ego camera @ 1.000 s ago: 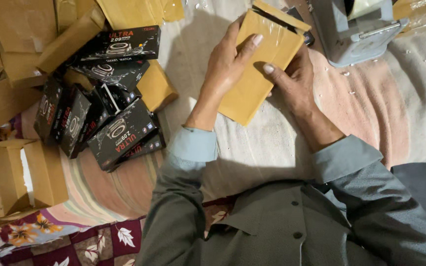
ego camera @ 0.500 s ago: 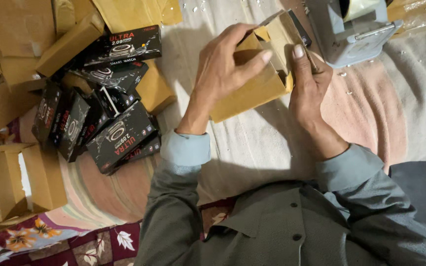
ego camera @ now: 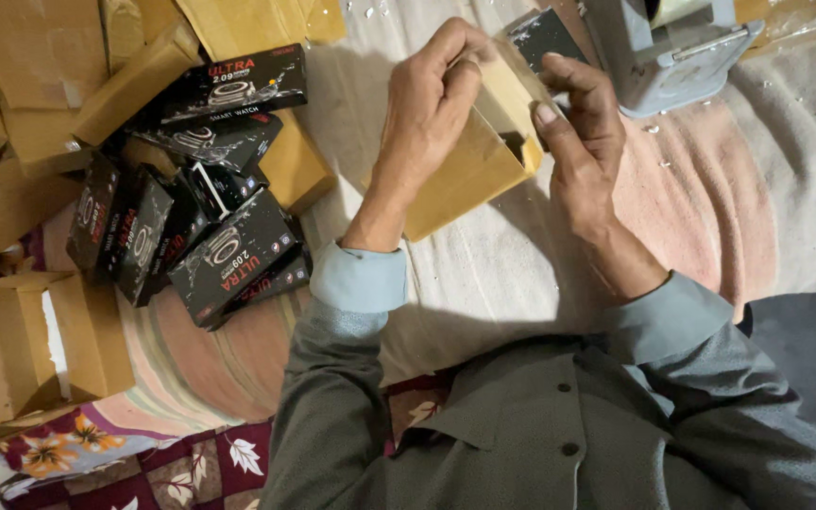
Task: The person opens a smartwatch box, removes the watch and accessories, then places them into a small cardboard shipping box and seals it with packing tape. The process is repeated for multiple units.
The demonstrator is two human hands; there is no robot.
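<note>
A: Where's the brown cardboard carton (ego camera: 465,170)?

B: Held above the bedsheet (ego camera: 521,274), long axis slanting up-right. The left hand (ego camera: 427,104) grips its top edge; the right hand (ego camera: 583,132) clasps the open end, where a black box (ego camera: 545,36) sticks out.

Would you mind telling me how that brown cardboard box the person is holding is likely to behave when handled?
The brown cardboard box probably keeps its shape, since its walls look flat between the left hand and right hand. It seems light, being held up by the fingers alone. Its open end flap looks likely to bend easily.
</note>
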